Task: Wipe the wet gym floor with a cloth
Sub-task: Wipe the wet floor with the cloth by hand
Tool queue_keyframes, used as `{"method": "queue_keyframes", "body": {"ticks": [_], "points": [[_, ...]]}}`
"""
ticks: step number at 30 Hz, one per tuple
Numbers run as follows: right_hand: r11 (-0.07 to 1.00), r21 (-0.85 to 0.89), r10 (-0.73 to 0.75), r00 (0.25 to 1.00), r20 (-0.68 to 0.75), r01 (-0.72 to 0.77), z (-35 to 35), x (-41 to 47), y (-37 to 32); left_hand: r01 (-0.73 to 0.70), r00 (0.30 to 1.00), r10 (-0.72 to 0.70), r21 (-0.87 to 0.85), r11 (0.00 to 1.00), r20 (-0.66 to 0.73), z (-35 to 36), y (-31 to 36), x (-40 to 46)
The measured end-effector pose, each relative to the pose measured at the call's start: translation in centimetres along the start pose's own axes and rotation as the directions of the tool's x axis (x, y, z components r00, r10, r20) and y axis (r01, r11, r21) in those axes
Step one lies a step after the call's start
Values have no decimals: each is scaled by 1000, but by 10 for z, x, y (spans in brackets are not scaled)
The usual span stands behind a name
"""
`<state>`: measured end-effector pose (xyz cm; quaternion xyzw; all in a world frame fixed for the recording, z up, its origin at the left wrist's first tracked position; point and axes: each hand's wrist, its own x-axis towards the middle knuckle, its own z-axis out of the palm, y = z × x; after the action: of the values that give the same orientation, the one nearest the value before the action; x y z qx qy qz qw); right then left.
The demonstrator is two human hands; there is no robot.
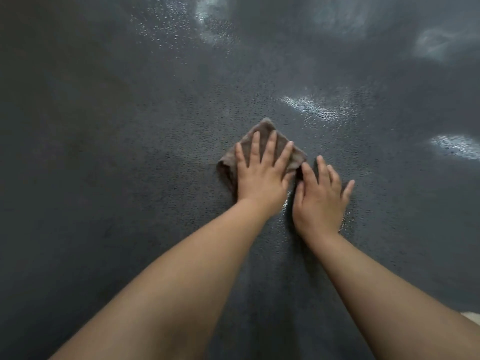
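Observation:
A small brown cloth (265,128) lies folded on the dark grey textured gym floor (130,152). My left hand (262,175) lies flat on the cloth with straight, spread fingers, pressing it down. My right hand (320,198) rests flat on the bare floor just right of the cloth, fingers straight, its thumb close to the cloth's right corner. A wet sheen (287,203) shows on the floor between my two wrists.
Shiny wet patches glint on the floor ahead at the right (311,107), at the far right (457,148) and near the top (207,16). A pale object (474,317) peeks in at the right edge beside my right arm.

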<state>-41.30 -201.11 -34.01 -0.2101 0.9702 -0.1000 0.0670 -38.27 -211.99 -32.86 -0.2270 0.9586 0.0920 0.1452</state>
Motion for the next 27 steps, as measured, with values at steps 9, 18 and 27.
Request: {"method": "queue_keyframes", "body": {"ticks": [9,18,27], "points": [[1000,-3,27,1000,5,-27,3,-1,-4,17,1000,-18,46,999,7,-30,-48,71],[1000,-5,5,998,58,-4,-4,0,-1,640,745,-664,-216,737,-59,-24,-158,29],[1000,10,-6,983,185,4,-19,3,3,230,973,-229,-55,972,17,0,-45,-27]]}}
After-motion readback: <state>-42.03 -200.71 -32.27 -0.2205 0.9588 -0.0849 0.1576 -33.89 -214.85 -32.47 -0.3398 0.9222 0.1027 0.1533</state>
